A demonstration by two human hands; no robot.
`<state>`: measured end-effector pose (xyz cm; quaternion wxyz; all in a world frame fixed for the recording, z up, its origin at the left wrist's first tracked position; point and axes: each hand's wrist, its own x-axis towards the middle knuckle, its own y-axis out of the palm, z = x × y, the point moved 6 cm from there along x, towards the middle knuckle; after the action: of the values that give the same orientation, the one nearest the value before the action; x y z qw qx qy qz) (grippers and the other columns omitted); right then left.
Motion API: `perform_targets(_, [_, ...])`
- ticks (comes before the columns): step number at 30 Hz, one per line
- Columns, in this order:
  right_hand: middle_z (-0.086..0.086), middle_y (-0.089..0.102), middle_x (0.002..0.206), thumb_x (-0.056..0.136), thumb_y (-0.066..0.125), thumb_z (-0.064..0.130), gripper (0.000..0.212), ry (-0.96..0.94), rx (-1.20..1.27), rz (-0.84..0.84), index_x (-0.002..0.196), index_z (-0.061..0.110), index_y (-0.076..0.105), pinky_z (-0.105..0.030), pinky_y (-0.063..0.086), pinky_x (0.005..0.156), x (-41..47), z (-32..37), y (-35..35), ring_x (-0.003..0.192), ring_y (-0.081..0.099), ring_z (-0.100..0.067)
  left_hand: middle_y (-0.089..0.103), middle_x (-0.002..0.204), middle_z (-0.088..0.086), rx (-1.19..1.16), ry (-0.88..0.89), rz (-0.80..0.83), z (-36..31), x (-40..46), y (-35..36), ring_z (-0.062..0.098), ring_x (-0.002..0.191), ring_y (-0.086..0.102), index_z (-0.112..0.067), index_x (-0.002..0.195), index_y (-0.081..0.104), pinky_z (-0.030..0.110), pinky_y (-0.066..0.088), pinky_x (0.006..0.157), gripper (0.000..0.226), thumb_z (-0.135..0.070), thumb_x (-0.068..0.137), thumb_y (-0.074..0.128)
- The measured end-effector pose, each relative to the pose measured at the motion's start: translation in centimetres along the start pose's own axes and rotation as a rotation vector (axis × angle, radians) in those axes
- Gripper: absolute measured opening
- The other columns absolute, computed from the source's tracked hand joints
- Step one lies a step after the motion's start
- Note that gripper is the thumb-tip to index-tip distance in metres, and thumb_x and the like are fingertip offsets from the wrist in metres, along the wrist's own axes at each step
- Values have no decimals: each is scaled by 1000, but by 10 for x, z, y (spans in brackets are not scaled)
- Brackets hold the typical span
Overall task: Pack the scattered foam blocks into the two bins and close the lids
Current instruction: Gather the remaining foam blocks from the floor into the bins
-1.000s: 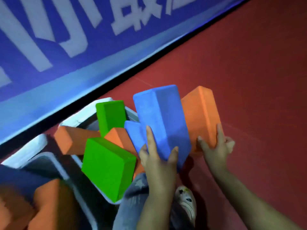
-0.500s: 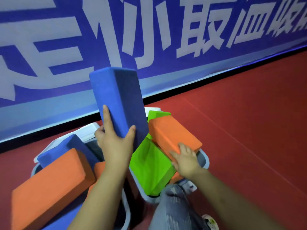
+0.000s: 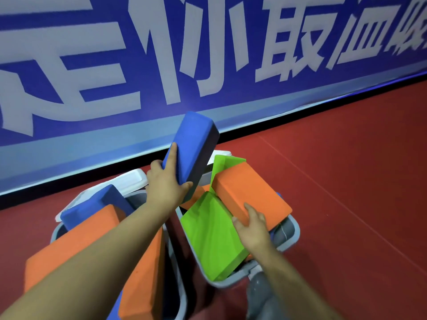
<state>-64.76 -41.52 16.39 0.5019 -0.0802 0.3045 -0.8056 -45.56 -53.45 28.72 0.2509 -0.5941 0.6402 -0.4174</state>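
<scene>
1. A blue banner with large pale characters fills the whole upper part of the view, standing along the far edge of the red floor
2. Two grey bins sit side by side on that floor, near the banner: the left bin and the right bin, each heaped above its rim with foam blocks; white lids show behind them, open, towards the banner
3. In the left bin a long orange block lies slanted across the top, with a blue block tucked just behind it and a second orange block standing on end beside the person's left forearm
4. In the right bin a large green block leans tilted against the near rim; another green block pokes up at the far side, partly hidden
5. An orange block in the right bin rests tilted on top of the green ones
6. A blue block in the air is held up on end above the gap between the two bins, tilted towards the banner
7. The left hand grips the lower end of that raised blue block, index finger stretched up one side and thumb clamped on the other
8. The right hand rests on the near corner of the tilted orange block, fingers lying over its edge; whether it grasps or merely presses I cannot tell
9. A grey trouser leg shows at the bottom edge
</scene>
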Motion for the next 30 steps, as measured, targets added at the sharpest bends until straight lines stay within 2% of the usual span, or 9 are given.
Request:
perform_targets(2, [-15,41,139,90,61,25,58,57,160,-37,141,11,39,-31,35,105,-9,1,17,124,46,-28,36,122,15,69,22,60,-2,11,10,36,111,42,-40,151,-3,47,45,92,111,-35,75,77])
perform_targets(4, [-14,44,137,88,64,21,55,106,323,-41,138,10,42,-29,43,95,-19,-6,36,112,55,-23,37,121,15,114,31,98,-3,19,21,36,111,42,-40,151,-4,48,46,91,112,-35,75,78])
perform_targets(9, [-4,51,123,87,65,14,53,48,503,30,135,16,44,-7,42,68,-9,-4,57,77,57,4,36,132,17,45,-54,54,5,46,41,37,120,41,-35,153,1,44,42,95,112,-35,73,80])
perform_targets(11, [-3,52,125,86,67,18,52,71,577,10,132,23,44,-9,45,71,-1,-8,53,80,56,2,37,133,17,59,-31,55,4,58,49,37,121,41,-32,153,2,45,41,96,114,-35,71,82])
perform_targets(14, [-2,54,126,87,65,29,48,261,914,68,127,37,39,-34,53,84,7,-16,49,98,61,-15,39,135,17,46,-4,38,-2,73,61,35,123,41,-28,154,2,44,39,99,116,-34,71,83])
perform_targets(17, [-7,52,127,93,56,28,50,379,1244,191,136,34,33,-40,52,77,16,-11,50,102,61,-22,39,138,15,43,46,68,-13,88,81,33,124,42,-25,154,3,40,37,99,116,-33,70,83])
perform_targets(20, [-15,53,129,93,53,32,38,485,1421,228,129,30,43,-44,51,79,25,-10,51,101,61,-24,35,142,14,170,113,196,-20,101,108,33,129,39,-26,154,3,43,38,100,114,-34,72,81])
perform_targets(24, [-14,54,127,94,51,34,17,561,1446,247,109,28,51,-42,52,74,30,-11,54,96,61,-21,23,146,14,446,135,382,-5,109,142,37,130,34,-38,152,-5,49,36,105,106,-42,79,72])
perform_targets(30, [-16,55,127,94,51,33,11,594,1468,226,103,26,53,-40,51,71,34,-14,52,97,60,-20,8,152,18,513,165,514,8,114,160,39,136,27,-41,147,-19,47,28,112,111,-52,79,68])
